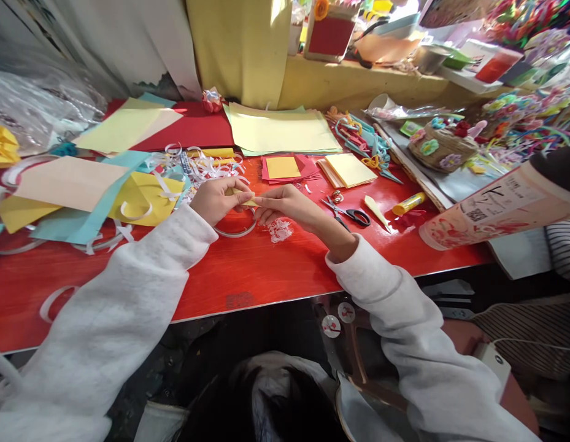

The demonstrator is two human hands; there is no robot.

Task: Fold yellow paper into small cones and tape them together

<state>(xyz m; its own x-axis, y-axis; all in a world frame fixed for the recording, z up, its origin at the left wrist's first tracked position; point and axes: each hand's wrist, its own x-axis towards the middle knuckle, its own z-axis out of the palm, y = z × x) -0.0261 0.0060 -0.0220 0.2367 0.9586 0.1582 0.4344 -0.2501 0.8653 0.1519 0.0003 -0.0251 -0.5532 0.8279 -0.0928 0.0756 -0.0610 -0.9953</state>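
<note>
The left hand (221,200) and right hand (291,207) both pinch a small, narrow yellow paper piece (250,201) above the glossy red wooden desk (229,276), near a pale pink crumbled scrap pile (280,231).

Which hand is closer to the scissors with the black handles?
Right. The right hand is just left of the scissors; the left hand is farther left, beyond the right one.
</note>
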